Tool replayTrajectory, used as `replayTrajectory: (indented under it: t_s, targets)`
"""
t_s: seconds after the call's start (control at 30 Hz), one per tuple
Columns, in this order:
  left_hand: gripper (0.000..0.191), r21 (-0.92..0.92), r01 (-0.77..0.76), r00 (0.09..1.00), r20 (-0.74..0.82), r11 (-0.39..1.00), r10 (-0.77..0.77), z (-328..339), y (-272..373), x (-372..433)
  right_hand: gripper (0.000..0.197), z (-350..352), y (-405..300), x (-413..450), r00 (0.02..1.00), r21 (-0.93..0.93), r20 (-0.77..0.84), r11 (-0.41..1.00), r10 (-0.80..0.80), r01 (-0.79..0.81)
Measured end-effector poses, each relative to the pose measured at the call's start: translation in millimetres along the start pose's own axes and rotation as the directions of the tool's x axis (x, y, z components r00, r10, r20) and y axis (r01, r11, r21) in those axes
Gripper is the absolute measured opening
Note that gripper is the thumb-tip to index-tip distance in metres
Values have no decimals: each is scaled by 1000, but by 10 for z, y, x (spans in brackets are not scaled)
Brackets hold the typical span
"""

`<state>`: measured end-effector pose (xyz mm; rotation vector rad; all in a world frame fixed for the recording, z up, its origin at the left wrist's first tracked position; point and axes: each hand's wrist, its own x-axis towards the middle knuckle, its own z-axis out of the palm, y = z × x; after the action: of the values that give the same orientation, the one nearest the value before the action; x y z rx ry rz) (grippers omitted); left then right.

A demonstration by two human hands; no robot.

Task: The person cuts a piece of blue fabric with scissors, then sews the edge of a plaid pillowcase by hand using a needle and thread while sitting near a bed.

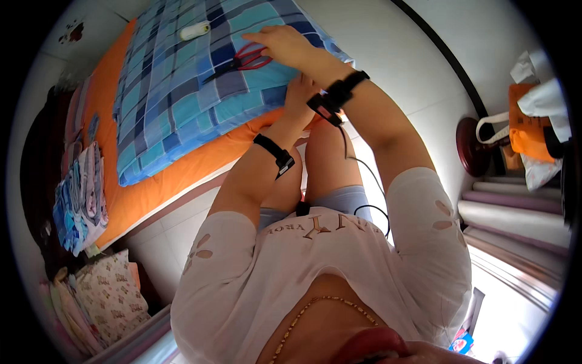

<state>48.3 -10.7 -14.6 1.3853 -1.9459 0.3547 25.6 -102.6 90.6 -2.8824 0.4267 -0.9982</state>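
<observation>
My right hand (284, 45) is over the folded plaid quilt (182, 109), its index finger stretched out. Its fingers are at the red handles of a pair of scissors (241, 61), whose dark blades point left across the quilt. Whether the fingers grip the handles is unclear. Below the right wrist, my left hand (300, 93) is at the quilt's near right edge. The right forearm partly covers it, and its fingertips are hidden. A small white cylindrical object (194, 31) lies on the quilt beyond the scissors.
The quilt rests on an orange bed sheet (132, 211). Folded clothes (84, 200) are stacked at the bed's left end. A patterned cloth (111, 291) lies lower left. At right are a dark red round stool (473, 148) and an orange bag (525, 123). A cable (370, 168) hangs by my right arm.
</observation>
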Motion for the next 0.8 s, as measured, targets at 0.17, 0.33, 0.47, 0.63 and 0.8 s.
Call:
replayTrajectory:
  t_s: [0.17,0.33,0.47,0.63,0.8]
  targets:
    - [42,170,-13,990,144,985,-12,-135,106,-57,26,-139,684,-1389,633,671,-284,621,720,-405]
    - [59,27,77,978,194,997,-81,-208,121,-50,31,172,733,-2512,411,597,364,129,836,-792]
    - [66,-41,99,982,164,994,-91,-255,221,41,33,437,511,-2411,694,425,208,575,690,-699]
    - [66,-219,127,983,161,968,-93,-353,143,-90,17,509,321,-2401,617,690,240,315,749,-651]
    - [66,-367,232,956,258,901,-141,-397,161,-214,10,-187,134,-2494,598,863,502,-409,625,-297]
